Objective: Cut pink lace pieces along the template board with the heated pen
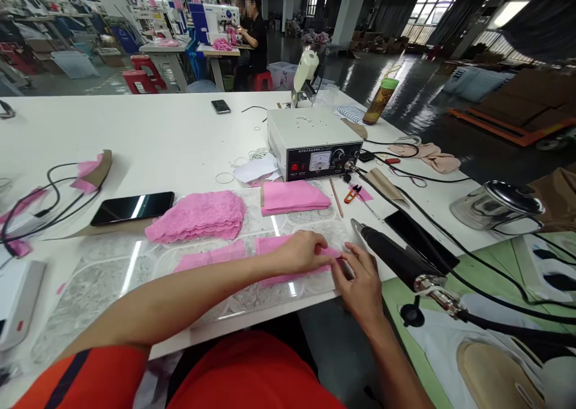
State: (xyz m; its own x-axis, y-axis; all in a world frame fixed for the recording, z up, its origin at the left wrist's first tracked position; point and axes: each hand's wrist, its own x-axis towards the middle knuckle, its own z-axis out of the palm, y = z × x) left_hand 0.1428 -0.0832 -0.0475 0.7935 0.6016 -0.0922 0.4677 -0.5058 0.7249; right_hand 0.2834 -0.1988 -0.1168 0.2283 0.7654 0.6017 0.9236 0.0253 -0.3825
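A flat pink fabric piece lies on the clear plastic sheet in front of me. My left hand reaches across and pinches its right end, fingers curled. My right hand meets it there, thumb and fingertips closed on the same edge. The exact grip is partly hidden by the fingers. Left of this piece lies another strip of pink fabric. Behind them sit a pile of scalloped pink lace and a folded stack of pink fabric.
A control box with a dial stands behind. To the right are a black handheld tool on a cable, orange thread snips, a dark phone and a lidded jar. Another phone lies left. A person sews in the background.
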